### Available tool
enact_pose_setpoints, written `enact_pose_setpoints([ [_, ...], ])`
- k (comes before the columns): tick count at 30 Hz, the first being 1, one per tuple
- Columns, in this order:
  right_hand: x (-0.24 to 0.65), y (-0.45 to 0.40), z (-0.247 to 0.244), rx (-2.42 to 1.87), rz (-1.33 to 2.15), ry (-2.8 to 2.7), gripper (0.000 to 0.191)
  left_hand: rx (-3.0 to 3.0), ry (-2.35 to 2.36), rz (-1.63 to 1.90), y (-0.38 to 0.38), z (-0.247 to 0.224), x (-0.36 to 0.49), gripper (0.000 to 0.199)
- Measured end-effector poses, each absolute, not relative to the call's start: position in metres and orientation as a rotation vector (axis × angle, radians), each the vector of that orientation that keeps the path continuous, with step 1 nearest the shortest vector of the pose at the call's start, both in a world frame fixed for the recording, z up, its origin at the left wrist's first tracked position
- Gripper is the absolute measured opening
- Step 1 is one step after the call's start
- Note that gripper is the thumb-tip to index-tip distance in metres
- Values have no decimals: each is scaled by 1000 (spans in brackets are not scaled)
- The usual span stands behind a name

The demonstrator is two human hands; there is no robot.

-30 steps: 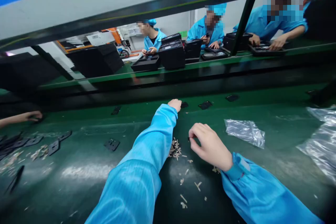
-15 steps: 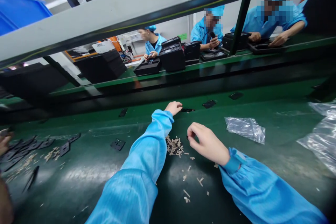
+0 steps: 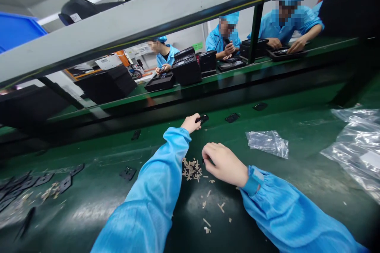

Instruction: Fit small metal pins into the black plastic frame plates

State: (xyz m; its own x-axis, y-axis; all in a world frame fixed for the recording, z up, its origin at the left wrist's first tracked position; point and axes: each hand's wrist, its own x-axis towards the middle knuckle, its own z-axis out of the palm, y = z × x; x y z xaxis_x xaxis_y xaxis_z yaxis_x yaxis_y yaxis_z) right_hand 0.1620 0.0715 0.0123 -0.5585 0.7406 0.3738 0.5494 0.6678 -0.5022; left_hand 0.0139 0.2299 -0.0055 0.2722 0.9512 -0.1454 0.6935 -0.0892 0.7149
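The right hand [image 3: 225, 163] holds a dark bit [image 3: 203, 161] too small to identify; the edge crops clear plastic [image 3: 354, 148] at three o'clock.

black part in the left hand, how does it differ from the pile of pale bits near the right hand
The black part looks like a single dark piece; the pile of pale bits is many small scraps, mostly beige. The black part is in the left hand; the pile lies on the green surface.
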Motion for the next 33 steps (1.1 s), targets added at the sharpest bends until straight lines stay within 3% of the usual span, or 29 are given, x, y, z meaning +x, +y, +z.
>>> enact_pose_setpoints([
  [5,164,73,14,-998,576,-2156,14,1541,1265,798,160,6,-6,5],
  [11,164,70,16,-997,781,-1961,10,1247,1083,1054,73,10,-12,33],
  [17,165,65,17,-966,986,-1732,11,1021,988,1159,59,16,-10,24],
  [22,159,57,18,-963,878,-1661,12,1019,1016,1354,49,24,1,59],
  [28,155,43,19,-984,556,-1731,12,1199,1159,1404,30,28,17,26],
  [33,155,37,19,-983,401,-1747,12,1292,1263,1437,22,27,19,23],
])
